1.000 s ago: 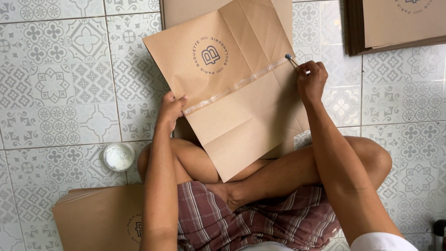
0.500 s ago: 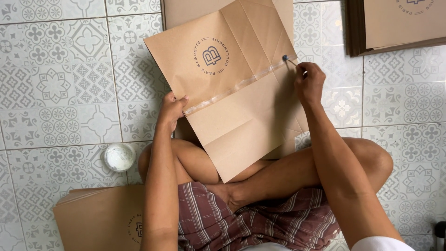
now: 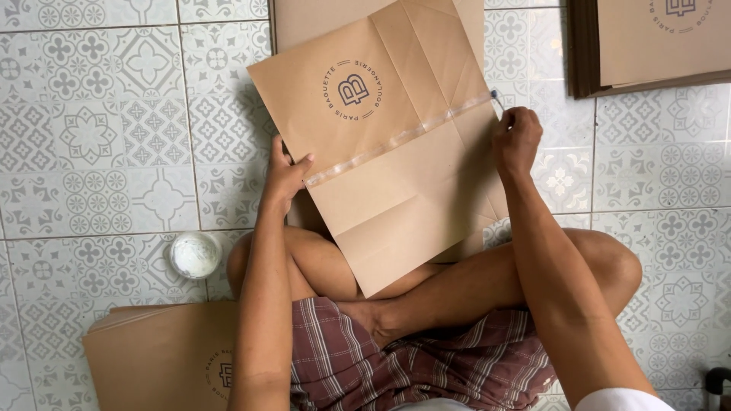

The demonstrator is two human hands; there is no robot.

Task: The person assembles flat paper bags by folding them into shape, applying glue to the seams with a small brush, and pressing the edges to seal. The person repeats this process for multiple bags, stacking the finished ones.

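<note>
Over my crossed legs: flat brown paper bag (image 3: 396,164), glue strip (image 3: 396,141) across it. My left hand (image 3: 285,173) pins strip's near end; right hand (image 3: 516,141) pinches small tool (image 3: 495,96) at far edge. I judge gluing step underway; next needs straight fold.

**Around the sitter**

A small round white pot (image 3: 196,254) stands on the patterned grey tile floor (image 3: 91,137). A stack of flat brown bags (image 3: 164,358) lies at lower left, another stack (image 3: 655,42) at upper right. Plaid shorts (image 3: 411,365) cover crossed legs.
</note>
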